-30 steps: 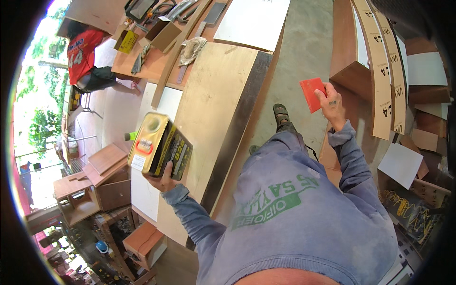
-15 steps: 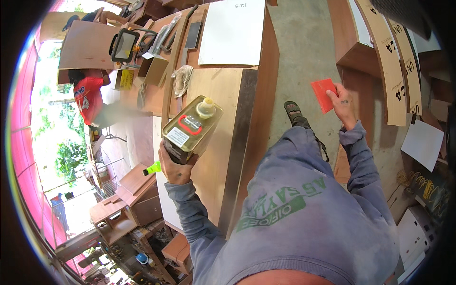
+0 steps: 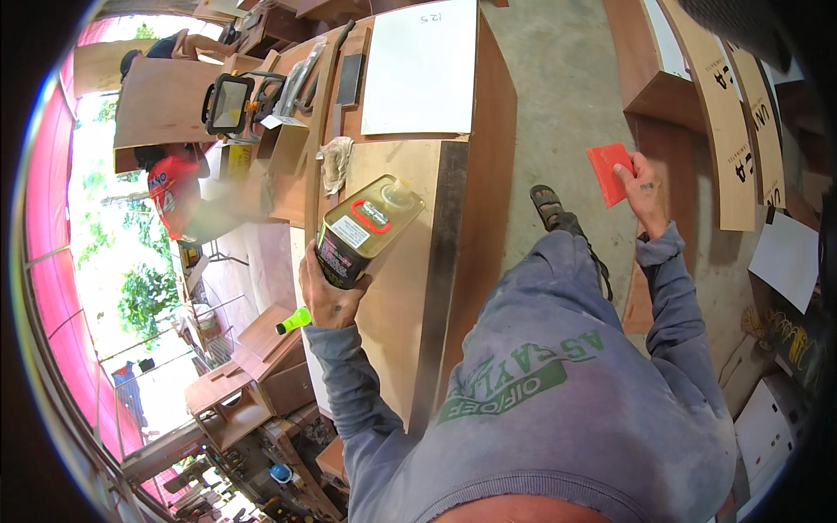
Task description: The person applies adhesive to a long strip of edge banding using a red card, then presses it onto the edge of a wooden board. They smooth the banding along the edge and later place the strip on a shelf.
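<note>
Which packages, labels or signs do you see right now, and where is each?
Rectangular yellow-and-black can with white and red labels: held in left hand over the wooden board.
White sheet with handwriting: flat on the board's far end.
Tan plywood strips with black lettering: leaning at right, beyond the right hand.

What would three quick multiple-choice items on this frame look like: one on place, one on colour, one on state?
1. Where is the can?
A. over the wooden board
B. on the concrete floor
C. on a shelf

2. What colour is the flat scraper?
A. blue
B. red
C. white

3. How is the can held?
A. upright
B. tipped on its side, cap end away from the person
C. lying unheld

Answers:
1 A, the left hand holds it above the board.
2 B, the piece in the right hand is red.
3 B, its long side lies nearly level, gripped at the base.
</note>
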`<state>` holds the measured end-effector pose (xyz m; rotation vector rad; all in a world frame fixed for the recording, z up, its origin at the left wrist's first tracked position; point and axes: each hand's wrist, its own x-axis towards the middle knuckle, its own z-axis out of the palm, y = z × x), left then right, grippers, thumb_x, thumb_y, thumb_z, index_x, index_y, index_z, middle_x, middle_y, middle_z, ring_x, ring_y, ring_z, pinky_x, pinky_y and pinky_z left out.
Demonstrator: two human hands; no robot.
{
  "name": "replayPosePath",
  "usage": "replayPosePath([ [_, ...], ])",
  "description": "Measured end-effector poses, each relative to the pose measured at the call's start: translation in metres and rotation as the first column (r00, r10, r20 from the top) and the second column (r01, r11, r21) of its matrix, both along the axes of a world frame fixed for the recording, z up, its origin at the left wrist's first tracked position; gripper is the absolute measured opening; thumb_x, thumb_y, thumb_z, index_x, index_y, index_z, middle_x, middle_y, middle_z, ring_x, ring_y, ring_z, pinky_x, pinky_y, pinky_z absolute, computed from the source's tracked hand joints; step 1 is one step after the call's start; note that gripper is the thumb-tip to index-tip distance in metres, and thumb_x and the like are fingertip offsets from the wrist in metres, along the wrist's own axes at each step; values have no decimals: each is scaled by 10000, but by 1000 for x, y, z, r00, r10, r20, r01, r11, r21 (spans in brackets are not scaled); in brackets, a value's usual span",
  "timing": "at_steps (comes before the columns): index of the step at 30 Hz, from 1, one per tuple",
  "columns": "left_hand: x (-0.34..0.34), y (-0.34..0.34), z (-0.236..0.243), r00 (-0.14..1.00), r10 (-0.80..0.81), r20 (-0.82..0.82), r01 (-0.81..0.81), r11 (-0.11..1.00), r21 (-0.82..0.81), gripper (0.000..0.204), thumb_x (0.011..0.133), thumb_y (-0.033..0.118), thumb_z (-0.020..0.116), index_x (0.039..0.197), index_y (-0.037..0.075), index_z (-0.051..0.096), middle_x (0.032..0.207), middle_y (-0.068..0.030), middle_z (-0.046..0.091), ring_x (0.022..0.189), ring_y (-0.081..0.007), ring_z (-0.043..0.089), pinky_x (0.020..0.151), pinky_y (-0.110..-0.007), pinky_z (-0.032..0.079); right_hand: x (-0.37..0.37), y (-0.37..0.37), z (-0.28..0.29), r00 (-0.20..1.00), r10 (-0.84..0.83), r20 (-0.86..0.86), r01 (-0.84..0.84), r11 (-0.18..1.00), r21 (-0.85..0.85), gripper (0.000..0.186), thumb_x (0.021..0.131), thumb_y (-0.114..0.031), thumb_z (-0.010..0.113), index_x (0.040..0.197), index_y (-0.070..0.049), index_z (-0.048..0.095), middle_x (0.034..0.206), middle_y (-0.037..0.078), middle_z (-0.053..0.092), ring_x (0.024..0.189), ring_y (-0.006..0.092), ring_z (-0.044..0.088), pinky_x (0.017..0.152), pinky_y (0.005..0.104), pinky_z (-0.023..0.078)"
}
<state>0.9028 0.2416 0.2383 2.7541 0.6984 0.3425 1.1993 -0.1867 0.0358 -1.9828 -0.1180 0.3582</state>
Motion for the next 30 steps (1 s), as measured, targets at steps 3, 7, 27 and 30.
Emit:
replayPosePath([
  [3,5,0,3,1000,9,11,-9,1000,-17,1050,532,114,934,1440,-36,430,1191,-230,585,1084,-419,589,955,-489,486,4,8,3,999,-4,54,8,998,-62,276,981,-178,641,1187,5,660,986,83,736,866,140,667,789,319,528],
  [7,15,0,4,1000,16,16,-15,1000,-26,1035,537,123,925,1436,-36,437,1186,-230,588,1088,-420,586,959,-485,481,2,11,-3,999,-36,15,34,992,125,263,979,-159,645,1183,6,662,964,83,735,858,126,659,784,309,528],
  [27,49,9,5,993,-121,-12,121,993,7,973,628,216,903,1432,-71,435,1191,-218,592,1088,-388,603,954,-452,485,-11,-8,6,992,-122,-11,122,993,0,286,971,-169,649,1203,-2,667,974,103,737,889,149,679,813,323,530],
  [30,49,7,4,996,-89,2,89,996,0,978,616,215,913,1427,-61,442,1203,-214,592,1098,-388,601,959,-448,485,-11,-9,7,994,-113,1,113,993,-23,276,970,-167,649,1189,-1,669,970,105,736,883,151,680,807,323,530],
])
